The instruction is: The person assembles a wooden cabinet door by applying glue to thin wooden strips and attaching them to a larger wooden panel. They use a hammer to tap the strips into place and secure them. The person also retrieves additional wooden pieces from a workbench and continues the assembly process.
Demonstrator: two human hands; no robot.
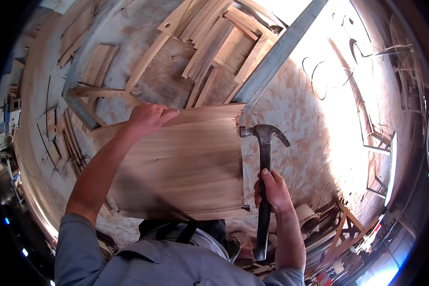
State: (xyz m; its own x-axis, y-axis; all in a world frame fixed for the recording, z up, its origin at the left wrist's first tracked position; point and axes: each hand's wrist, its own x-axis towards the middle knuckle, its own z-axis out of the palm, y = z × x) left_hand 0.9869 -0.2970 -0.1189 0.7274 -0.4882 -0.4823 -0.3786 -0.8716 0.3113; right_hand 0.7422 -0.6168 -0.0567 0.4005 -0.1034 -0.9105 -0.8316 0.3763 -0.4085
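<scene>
A wide wooden panel (186, 167) lies in front of me, with a narrow wooden board (205, 113) standing along its far edge. My left hand (150, 119) is closed over the top of that board, left of its middle, fingers mostly hidden behind it. In my right hand (275, 190) is a claw hammer (264, 157), gripped around its dark handle. The hammer's striking face is beside the panel's right edge, near the far corner, and its claw points right. From this view I cannot tell whether the face touches the wood.
Several wooden slats and frame pieces (207, 52) lie beyond the panel. A grey metal beam (276, 52) runs from behind the panel to the far right. Loose strips (64, 138) lie at left. A bucket (307, 218) and a wooden frame (341, 233) are at the lower right.
</scene>
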